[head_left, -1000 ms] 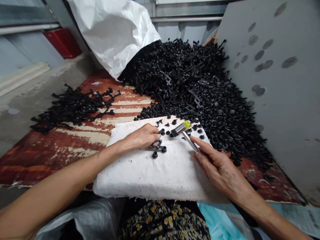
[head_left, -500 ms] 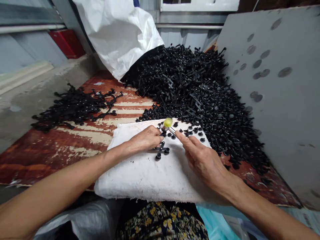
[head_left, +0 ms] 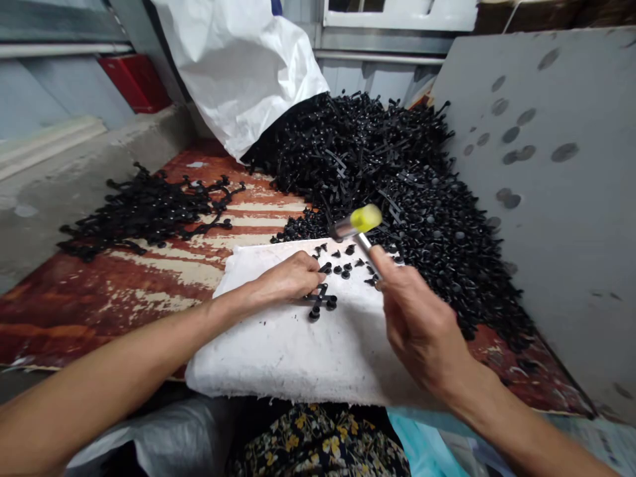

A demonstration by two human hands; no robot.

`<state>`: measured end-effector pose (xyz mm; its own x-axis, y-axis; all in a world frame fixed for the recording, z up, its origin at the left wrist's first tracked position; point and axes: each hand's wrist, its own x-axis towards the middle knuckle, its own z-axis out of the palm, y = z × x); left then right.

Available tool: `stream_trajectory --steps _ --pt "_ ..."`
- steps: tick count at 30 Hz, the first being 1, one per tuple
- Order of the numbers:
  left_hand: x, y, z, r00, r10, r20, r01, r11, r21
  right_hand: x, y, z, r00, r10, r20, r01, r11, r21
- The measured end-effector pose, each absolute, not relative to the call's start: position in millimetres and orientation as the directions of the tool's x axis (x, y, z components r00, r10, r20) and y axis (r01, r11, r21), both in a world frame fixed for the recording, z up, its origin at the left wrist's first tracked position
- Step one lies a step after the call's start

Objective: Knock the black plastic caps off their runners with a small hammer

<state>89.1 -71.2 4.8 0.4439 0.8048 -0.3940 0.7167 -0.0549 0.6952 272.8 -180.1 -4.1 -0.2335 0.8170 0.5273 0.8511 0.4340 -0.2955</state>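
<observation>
The right hand [head_left: 420, 315] has its fingers wrapped round a hammer [head_left: 354, 226], raised over a white cloth pad [head_left: 278, 351]. Its handle slants up and leftward; the blurred silver head lies crosswise, yellow face toward upper right, dark end lower left. The left hand [head_left: 291, 276] pinches a black jointed piece [head_left: 318, 297] on the pad, its crossed strips ending in round studs.

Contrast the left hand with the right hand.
The left hand pinches a small black part; the right hand grips a hammer by its silver handle.
The left hand is low at the white pad; the right hand appears raised above it.
The left hand looks fairly sharp; the right hand is slightly blurred.
Both are bare.
</observation>
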Motion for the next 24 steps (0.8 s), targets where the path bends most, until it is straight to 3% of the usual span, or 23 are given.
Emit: stream_trajectory --steps 3,8,13,18,21,24 --pt "88.3 -73.0 4.7 0.45 0.814 -0.368 0.711 -0.077 0.699 275.1 -180.1 -5.1 -0.307 0.87 0.386 0.876 0.417 -0.242" --pt "87.5 -72.6 1.8 0.445 0.808 -0.386 0.705 -0.051 0.707 274.2 -181.4 -4.4 -0.19 0.824 0.533 0.843 0.415 -0.341" --pt "86.0 -70.1 1.8 0.447 0.806 -0.389 0.71 -0.054 0.703 272.2 -180.5 -13.6 -0.293 0.894 0.338 0.868 0.397 -0.299" --pt "81.2 -78.8 12.0 0.579 0.732 -0.359 0.63 -0.123 0.767 269.2 -171.7 -0.3 -0.045 0.922 0.384 0.68 0.31 -0.664" --pt "82.2 -90.6 21.9 0.741 0.59 -0.32 0.524 -0.21 0.826 264.2 -167.7 7.3 -0.028 0.985 0.172 0.432 0.167 -0.886" --pt "81.4 -101.9 26.5 0.795 0.564 -0.223 0.469 -0.338 0.816 259.5 -169.7 4.8 -0.069 0.996 -0.048 0.221 -0.032 -0.975"
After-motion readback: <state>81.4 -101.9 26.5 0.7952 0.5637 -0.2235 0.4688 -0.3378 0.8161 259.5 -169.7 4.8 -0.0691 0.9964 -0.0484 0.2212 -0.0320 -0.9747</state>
